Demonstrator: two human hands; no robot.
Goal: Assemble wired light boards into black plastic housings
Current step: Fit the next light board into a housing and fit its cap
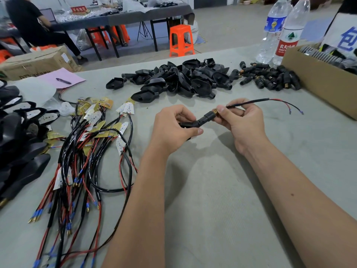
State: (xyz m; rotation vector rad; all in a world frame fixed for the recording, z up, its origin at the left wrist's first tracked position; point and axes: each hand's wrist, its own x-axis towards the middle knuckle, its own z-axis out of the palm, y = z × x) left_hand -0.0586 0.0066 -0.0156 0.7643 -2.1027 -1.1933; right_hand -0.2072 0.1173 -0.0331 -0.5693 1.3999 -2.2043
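Above the bench [212, 190], the left hand [173, 126] is gripping one black housing [190, 124] while the right hand [241, 120] fingers are pinching its wire [251, 101] (board apparently inside), many loose boards [92, 117] and housings [173, 78] waiting.

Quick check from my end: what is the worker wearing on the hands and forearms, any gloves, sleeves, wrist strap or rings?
Nothing is worn. The left hand and right hand are bare, with no gloves and no rings that I can see. Both forearms are bare up to the bottom edge of the picture, no sleeve or cuff in view. No watch, band or wrist strap on either wrist.
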